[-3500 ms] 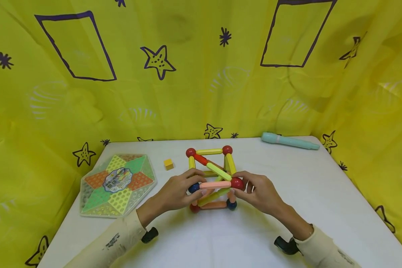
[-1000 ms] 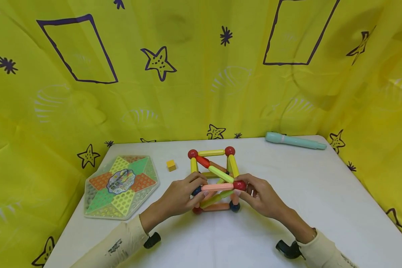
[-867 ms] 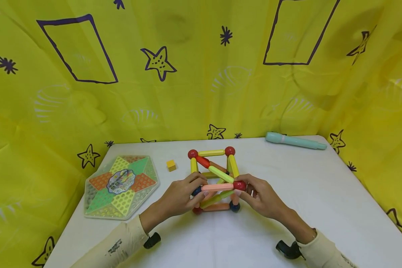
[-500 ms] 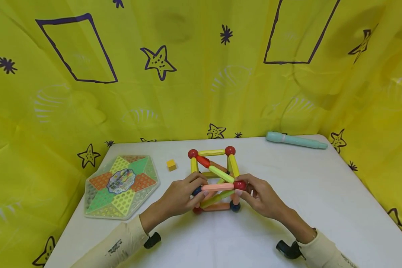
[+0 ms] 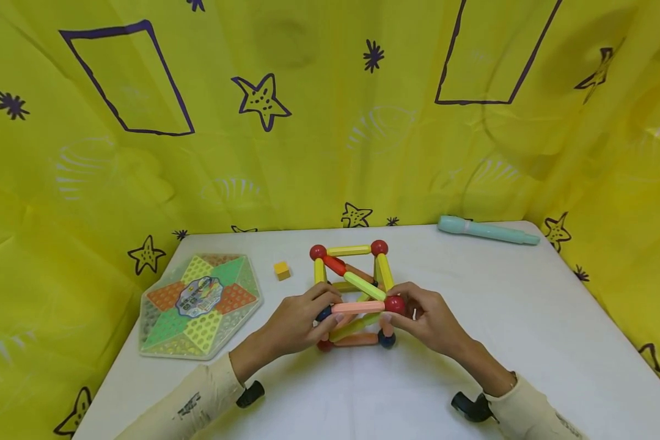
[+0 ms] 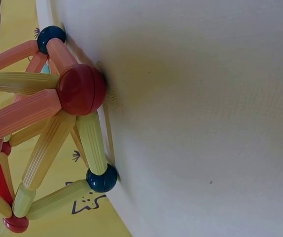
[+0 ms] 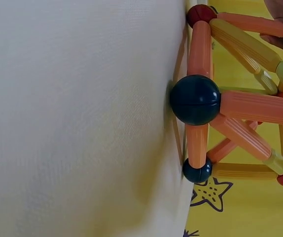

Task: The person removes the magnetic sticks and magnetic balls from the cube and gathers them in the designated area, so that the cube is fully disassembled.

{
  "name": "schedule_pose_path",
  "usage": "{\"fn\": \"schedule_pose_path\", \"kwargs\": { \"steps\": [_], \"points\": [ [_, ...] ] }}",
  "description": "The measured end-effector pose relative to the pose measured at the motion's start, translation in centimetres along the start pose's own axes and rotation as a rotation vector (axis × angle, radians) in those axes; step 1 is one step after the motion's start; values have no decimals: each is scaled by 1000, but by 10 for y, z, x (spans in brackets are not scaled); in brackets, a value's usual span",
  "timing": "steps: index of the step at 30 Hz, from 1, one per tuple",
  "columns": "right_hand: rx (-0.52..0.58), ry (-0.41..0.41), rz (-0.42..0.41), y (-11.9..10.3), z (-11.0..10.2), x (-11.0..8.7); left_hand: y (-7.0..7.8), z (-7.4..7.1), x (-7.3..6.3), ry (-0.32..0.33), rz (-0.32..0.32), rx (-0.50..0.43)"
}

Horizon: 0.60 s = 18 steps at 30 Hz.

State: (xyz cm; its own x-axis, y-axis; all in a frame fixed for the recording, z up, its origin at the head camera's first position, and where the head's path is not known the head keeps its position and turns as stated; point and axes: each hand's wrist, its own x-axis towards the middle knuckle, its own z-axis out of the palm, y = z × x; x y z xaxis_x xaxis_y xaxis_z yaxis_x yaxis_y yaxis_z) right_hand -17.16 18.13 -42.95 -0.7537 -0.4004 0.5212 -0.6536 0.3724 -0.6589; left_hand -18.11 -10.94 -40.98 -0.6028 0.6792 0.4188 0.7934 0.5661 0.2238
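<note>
A cube-shaped frame of magnetic sticks and balls stands on the white table, with diagonal sticks crossing its sides. My left hand [image 5: 294,321] holds its near upper left corner, fingers and thumb around a dark blue ball [image 5: 323,313]. At the near upper right corner my right hand [image 5: 431,319] pinches a red ball [image 5: 394,304]. A pink stick [image 5: 359,307] joins these two balls. From the red ball a yellow-green stick [image 5: 365,285] and a red stick [image 5: 335,264] run diagonally to the far left corner. Low corner balls, one red [image 6: 81,90] and one dark blue [image 7: 195,99], rest at the tabletop.
A hexagonal game board [image 5: 156,333] with coloured triangles lies at the left of the table [image 5: 352,397]. A small orange cube [image 5: 282,271] sits between it and the frame. At the back right lies a mint-green pen-like tube [image 5: 486,230]. Yellow patterned cloth [image 5: 319,165] encloses the table.
The head view has shifted slightly. Both hands keep hold of the same corners, and the stick-and-ball frame keeps its shape.
</note>
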Motion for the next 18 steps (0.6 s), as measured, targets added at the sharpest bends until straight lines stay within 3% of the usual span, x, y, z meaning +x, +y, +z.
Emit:
{"fn": "schedule_pose_path", "kwargs": {
  "steps": [18],
  "points": [
    [-49, 26, -25, 0, 5, -1, 1, -2, 0, -1, -2, 2]
  ]
}}
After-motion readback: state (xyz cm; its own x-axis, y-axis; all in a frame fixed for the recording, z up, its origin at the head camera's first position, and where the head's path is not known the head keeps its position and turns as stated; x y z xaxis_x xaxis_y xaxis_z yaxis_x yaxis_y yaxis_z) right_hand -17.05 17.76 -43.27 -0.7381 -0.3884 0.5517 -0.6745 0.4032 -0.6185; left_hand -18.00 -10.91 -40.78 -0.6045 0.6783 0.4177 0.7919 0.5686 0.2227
